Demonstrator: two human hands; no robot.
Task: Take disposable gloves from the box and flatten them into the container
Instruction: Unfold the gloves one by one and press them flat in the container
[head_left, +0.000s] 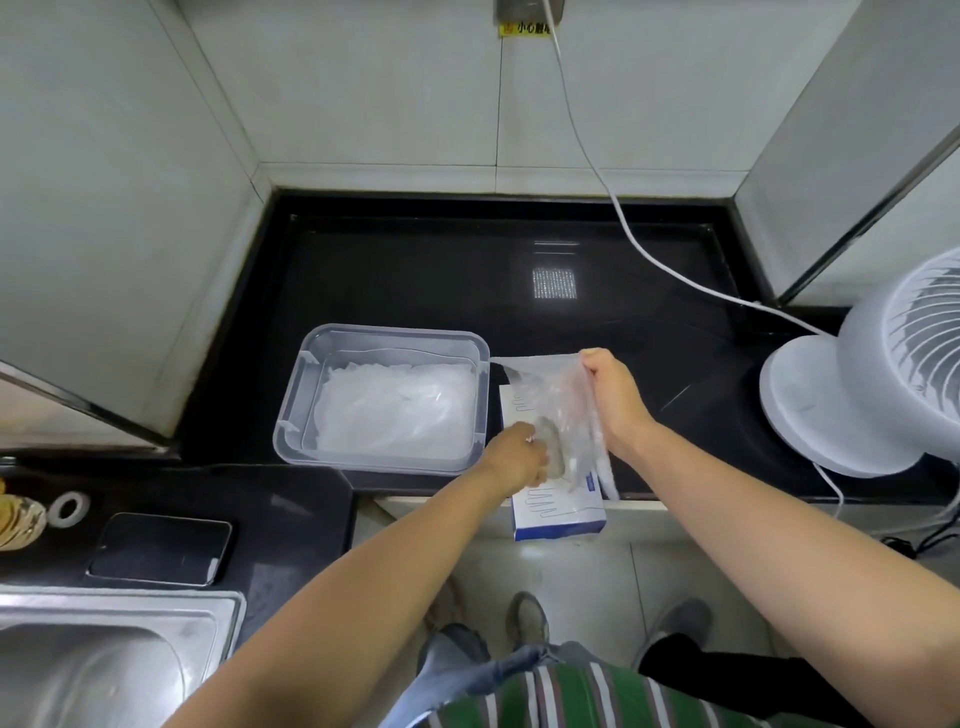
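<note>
Head view, centre of frame: our right hand (613, 400) pinches the top edge of a clear glove (545, 400), fingers curled tight on it. The film hangs down over the glove box (563, 517). The box juts past the near edge of the black counter (415, 270), just right of the container (291, 415). Our left hand (517, 457) lies at the box opening with fingers bent into the film; we cannot tell whether it grips anything. In the container lies a flat layer of gloves (395, 410). Right edge: white fan (857, 384). Lower left: phone (161, 548), sink (104, 660).
</note>
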